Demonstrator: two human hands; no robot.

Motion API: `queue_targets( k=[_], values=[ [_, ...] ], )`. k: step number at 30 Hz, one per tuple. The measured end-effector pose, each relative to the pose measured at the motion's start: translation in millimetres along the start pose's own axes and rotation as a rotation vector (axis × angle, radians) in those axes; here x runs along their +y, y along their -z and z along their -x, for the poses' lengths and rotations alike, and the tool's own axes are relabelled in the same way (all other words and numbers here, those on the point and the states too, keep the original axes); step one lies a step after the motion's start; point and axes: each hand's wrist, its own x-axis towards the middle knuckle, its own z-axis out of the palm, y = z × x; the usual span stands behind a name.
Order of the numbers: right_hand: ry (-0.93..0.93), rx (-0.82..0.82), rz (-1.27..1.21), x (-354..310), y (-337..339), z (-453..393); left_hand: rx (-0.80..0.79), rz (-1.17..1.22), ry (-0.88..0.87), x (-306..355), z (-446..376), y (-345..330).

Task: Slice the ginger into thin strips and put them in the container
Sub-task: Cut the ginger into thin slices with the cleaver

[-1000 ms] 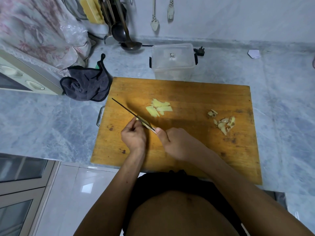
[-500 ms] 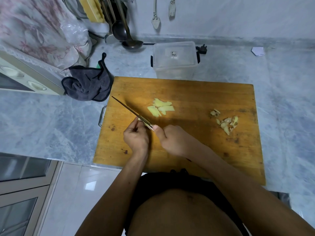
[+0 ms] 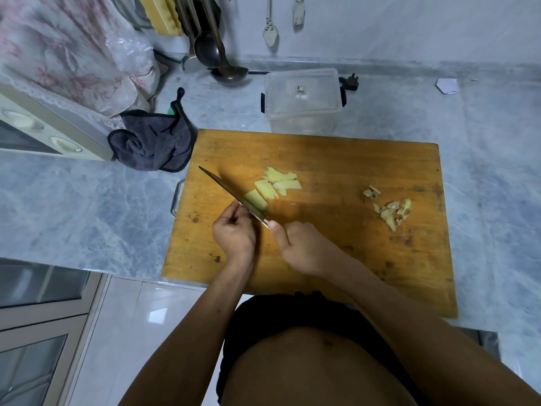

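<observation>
From the head view, a wooden board (image 3: 336, 177) lies on the marble worktop (image 3: 87, 200), and everything else is placed against it. The right hand (image 3: 304, 247) rests near the board's near edge, its fingers curled round the handle of a knife (image 3: 234, 194) whose blade runs up and left toward the board's left edge. The left hand (image 3: 234, 235) sits just left of the blade, fingers bent toward it; it seems to steady a ginger piece at the blade, but whether it pinches anything I cannot tell, since the knife and knuckles hide the fingertips. A ginger slice (image 3: 257, 199) lies touching the blade on its far side, and more flat slices (image 3: 281, 181) lie just beyond it, near the board's middle. The peelings (image 3: 390, 210) form a small heap well apart, toward the board's right edge. The container (image 3: 303, 99), clear plastic, stands just past the board's far edge; it looks nearly bare, with one small speck showing in it. A dark cloth (image 3: 152, 142) lies off the board's far-left corner. The step in hand looks like the first cutting of ginger into flat slices; strips are not yet made. The next move likely calls for stacking the slices, cutting them lengthwise with close, even strokes while the left fingertips keep back from the edge, then lifting the strips into the container.
</observation>
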Motion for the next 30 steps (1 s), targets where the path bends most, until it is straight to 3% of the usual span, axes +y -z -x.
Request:
queue_targets(
  k=[7,14,23,30],
  values=[
    [-0.003,0.053,0.015,0.2,-7.4,7.9,-0.028,0.005,-0.027,-1.1,-0.4,4.5],
    [-0.024,0.053,-0.076,9.0,16.3,5.0,-0.066,0.092,0.036,-5.2,-1.8,5.2],
    [0.044,0.065,-0.051,2.3,15.7,27.6,-0.142,0.151,0.163,-17.8,-18.8,5.3],
    [0.054,0.087,0.028,-5.3,14.6,31.1,-0.158,0.155,0.163,-15.9,-16.7,6.7]
  ],
)
